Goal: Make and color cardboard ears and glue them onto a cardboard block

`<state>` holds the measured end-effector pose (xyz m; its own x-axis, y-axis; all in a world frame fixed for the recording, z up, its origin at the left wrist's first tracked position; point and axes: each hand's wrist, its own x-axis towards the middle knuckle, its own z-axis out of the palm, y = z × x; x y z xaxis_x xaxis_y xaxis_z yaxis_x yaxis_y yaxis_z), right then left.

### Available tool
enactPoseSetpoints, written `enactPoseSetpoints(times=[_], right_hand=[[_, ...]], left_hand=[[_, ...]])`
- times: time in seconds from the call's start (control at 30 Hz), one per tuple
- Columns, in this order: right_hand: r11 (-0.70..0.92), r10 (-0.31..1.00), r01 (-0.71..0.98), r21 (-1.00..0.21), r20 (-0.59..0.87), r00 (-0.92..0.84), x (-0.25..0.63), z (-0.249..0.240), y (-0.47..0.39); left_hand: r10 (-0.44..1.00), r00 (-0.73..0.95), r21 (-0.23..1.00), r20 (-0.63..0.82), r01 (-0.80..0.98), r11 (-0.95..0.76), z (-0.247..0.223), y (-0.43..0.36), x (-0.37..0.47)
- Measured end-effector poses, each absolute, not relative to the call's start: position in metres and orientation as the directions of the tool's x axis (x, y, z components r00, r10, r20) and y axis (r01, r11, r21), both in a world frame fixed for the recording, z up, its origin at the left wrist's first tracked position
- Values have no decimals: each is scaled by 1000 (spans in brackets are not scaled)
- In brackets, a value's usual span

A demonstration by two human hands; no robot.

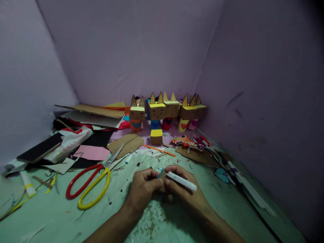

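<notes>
Near the front middle of the table, my left hand pinches a small brown cardboard piece with a blue part at its top. My right hand is closed around a white marker, whose tip end is at the cardboard. The fingers of both hands nearly meet at the piece and hide part of it. To the left lie large scissors with one red and one yellow handle, blades apart.
Cardboard figures with pointed ears stand along the back, behind a small yellow-topped box. Cardboard sheets and a pink paper lie left. Patterned cloth and a long black strip are on the right.
</notes>
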<state>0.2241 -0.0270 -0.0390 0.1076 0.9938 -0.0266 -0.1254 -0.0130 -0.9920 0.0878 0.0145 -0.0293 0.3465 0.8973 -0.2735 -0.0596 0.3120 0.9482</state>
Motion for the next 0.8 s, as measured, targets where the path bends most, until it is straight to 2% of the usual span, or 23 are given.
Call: enactPoseSetpoints(times=[0.07,0.27,0.33,0.47,0.63,0.8], right_hand=[[42,980,-66,-997,28,197,234,-31,-21],[252,859,-53,-966,198,471,260,-17,-1],[285,825,-101,-953,190,532,257,-25,-1],[241,866,-155,-958,140,480,242,-40,-8],[355,876,-84,-931,300,378,233,-45,-11],[410,826,39,-911,389,409,235,-46,-13]], left_hand=[[896,308,923,-321,-108,368,-31,16,88],[901,240,904,-360,-148,401,-36,20,88],[896,239,900,-375,-138,413,-36,20,89],[867,256,866,-428,-160,474,-31,19,91],[842,269,847,-468,-137,514,-24,18,92],[835,268,848,-481,-99,520,-23,18,93]])
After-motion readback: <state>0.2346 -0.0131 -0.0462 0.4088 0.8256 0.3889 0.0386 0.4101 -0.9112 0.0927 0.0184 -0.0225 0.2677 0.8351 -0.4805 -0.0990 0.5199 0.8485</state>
